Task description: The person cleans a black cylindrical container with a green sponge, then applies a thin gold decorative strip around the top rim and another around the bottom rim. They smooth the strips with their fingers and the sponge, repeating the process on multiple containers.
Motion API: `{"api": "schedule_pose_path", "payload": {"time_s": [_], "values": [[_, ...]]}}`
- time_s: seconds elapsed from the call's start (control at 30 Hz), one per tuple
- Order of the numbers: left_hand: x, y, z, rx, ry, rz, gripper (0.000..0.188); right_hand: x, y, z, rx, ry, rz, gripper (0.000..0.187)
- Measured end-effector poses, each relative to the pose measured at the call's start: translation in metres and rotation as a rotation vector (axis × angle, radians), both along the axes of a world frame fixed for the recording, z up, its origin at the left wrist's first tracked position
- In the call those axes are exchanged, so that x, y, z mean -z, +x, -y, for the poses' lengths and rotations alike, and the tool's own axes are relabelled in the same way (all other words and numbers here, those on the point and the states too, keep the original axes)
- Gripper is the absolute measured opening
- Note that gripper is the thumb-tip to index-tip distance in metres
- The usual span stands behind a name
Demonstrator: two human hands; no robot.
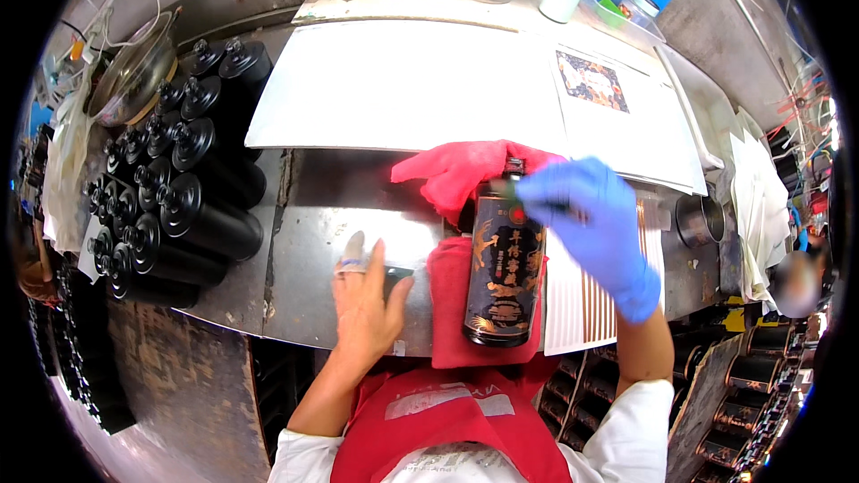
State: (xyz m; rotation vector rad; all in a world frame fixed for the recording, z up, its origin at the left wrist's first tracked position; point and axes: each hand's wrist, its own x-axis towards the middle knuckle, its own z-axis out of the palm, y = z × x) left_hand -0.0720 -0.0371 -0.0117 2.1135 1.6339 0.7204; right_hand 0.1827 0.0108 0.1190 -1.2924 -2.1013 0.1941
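A black bottle [503, 273] with gold and orange decoration and a red dot lies on a folded red cloth [447, 304], its neck pointing away from me. My right hand [591, 224], in a blue glove, is over the bottle's upper part. Its fingers are bent together and blurred, with a small dark green edge at their tips that I cannot make out. My bare left hand [369, 304] is spread low over the metal tabletop [349, 197], left of the cloth. One of its fingertips has a pale cover. A small dark piece [396, 279] shows beside its fingers.
Several plain black bottles [210, 215] stand close together at the left. A white board [403, 80] covers the far side, with a printed sheet [595, 80] on it. Striped gold strips [577, 304] lie right of the bottle, near a dark round container [698, 219]. Another red cloth [456, 174] lies behind.
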Motion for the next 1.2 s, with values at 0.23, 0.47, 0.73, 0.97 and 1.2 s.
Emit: {"api": "schedule_pose_path", "payload": {"time_s": [0.23, 0.47, 0.73, 0.97, 1.2], "values": [[0.019, -0.021, 0.018, -0.059, -0.147, 0.040, 0.051, 0.041, -0.027, 0.140, -0.165, -0.101, 0.190, 0.039], [-0.014, 0.003, 0.005, -0.042, -0.239, 0.953, 0.028, 0.040, -0.030, 0.145, 0.447, -0.227, -0.430, 0.023], [-0.057, 0.096, -0.044, 0.033, -0.140, 1.077, 0.013, 0.034, -0.034, 0.060, 0.409, -0.292, -0.673, 0.031], [-0.001, 0.094, -0.050, -0.123, -0.204, 1.203, 0.015, 0.084, 0.001, 0.058, 0.412, -0.481, -1.194, 0.031], [0.005, 0.082, -0.048, -0.208, -0.208, 1.125, 0.017, 0.124, 0.028, 0.069, 0.522, -0.599, -1.099, 0.030]]}}
